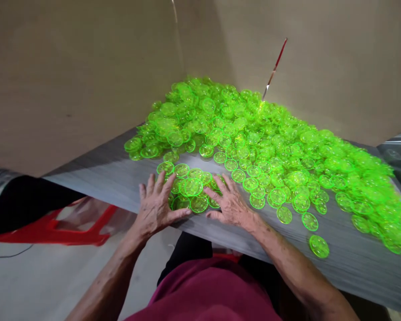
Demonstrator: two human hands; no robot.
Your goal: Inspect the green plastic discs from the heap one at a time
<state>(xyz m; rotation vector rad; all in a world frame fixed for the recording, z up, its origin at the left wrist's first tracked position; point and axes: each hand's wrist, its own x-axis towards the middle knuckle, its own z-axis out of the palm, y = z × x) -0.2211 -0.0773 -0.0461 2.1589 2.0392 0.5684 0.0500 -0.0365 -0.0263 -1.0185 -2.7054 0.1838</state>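
Observation:
A small cluster of clear neon-green plastic discs (193, 187) lies near the front edge of the grey table (103, 158), between my two hands. My left hand (157, 203) rests at the cluster's left side with its fingers spread. On the other side is my right hand (232, 203), fingers apart and fingertips against the discs. Neither hand grips a disc. Beyond them a large heap of the same green discs (254, 133) spreads across the table to the right. A few discs lie loose at its front, including one (319, 246) near my right forearm.
Tan boards (87, 80) stand behind the heap. A thin red-and-silver stick (274, 69) rises from the heap's back. At the left, below the table, are a red plastic stool (100, 227) and a black-clad limb of another person (30, 203).

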